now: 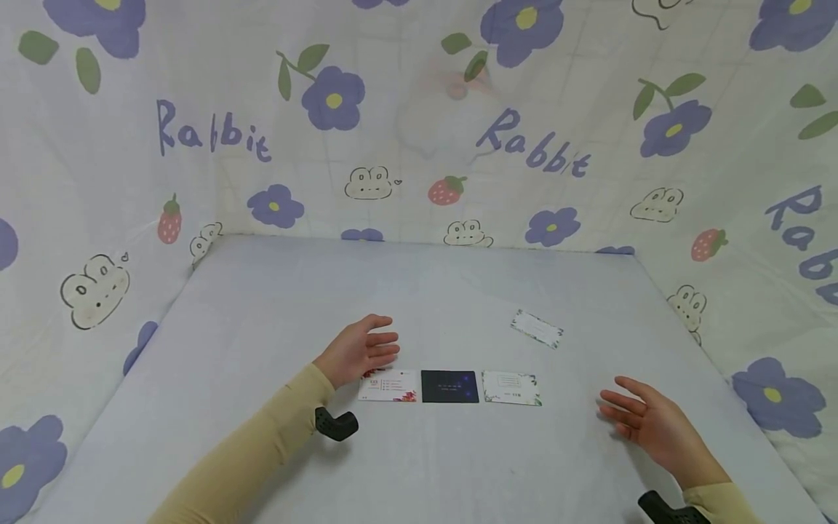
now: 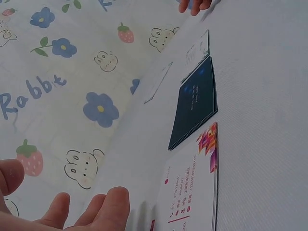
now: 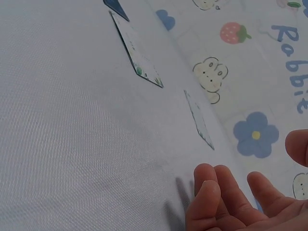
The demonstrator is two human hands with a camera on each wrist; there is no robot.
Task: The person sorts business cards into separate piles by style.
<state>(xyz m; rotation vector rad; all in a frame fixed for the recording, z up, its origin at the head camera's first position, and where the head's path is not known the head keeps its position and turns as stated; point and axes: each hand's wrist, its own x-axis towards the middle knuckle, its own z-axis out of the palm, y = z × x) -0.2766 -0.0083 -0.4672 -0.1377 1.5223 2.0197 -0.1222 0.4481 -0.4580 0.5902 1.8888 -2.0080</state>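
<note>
Three small stacks of business cards lie in a row on the table. On the left is a white stack with red and orange corners (image 1: 389,387); a dark navy stack (image 1: 449,386) is in the middle, and a white stack with green leaf edges (image 1: 512,388) on the right. One more leaf-edged white card (image 1: 537,329) lies askew behind the row. My left hand (image 1: 362,349) hovers just behind the left stack, fingers relaxed, holding nothing. Right of the row, my right hand (image 1: 651,422) is held above the table with its fingers loosely bent and nothing in them.
A pale cloth covers the table (image 1: 419,466). Hanging fabric (image 1: 406,145) with flowers, rabbits and strawberries surrounds its back and sides. Each wrist wears a black device (image 1: 337,423).
</note>
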